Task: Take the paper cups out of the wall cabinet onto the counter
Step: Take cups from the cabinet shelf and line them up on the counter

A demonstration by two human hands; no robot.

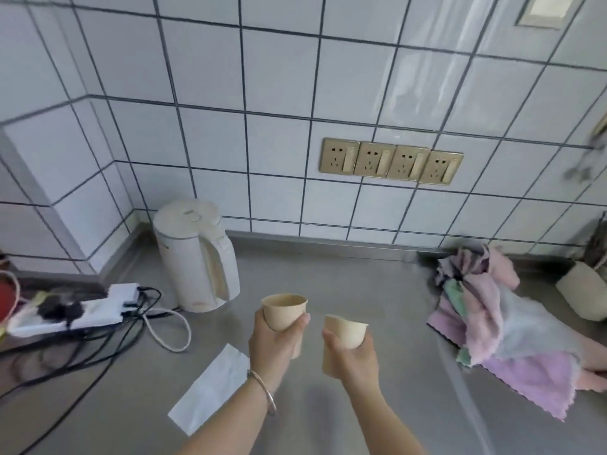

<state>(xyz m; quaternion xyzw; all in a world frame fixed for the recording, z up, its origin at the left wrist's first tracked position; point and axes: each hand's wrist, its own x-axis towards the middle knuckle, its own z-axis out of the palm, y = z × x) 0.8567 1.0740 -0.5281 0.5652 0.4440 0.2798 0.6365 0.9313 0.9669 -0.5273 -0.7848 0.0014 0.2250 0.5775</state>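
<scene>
Clutter along a tiled kitchen wall.

A white electric kettle (196, 256) stands left of centre by the wall corner. At the left edge a white power strip (70, 311) lies among black cables (98, 348), one pale cord (170, 330) looping toward the kettle. A folded white paper (210, 392) lies at lower centre. Four gold wall sockets (391, 161) sit in a row at centre right. A heap of pink, purple and green cloths (499, 323) fills the right side, beside a cream pot (583, 292).

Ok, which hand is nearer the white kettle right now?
Left. The left hand, holding a paper cup, is just right of the white kettle; the right hand, with its own cup, is further right.
</scene>
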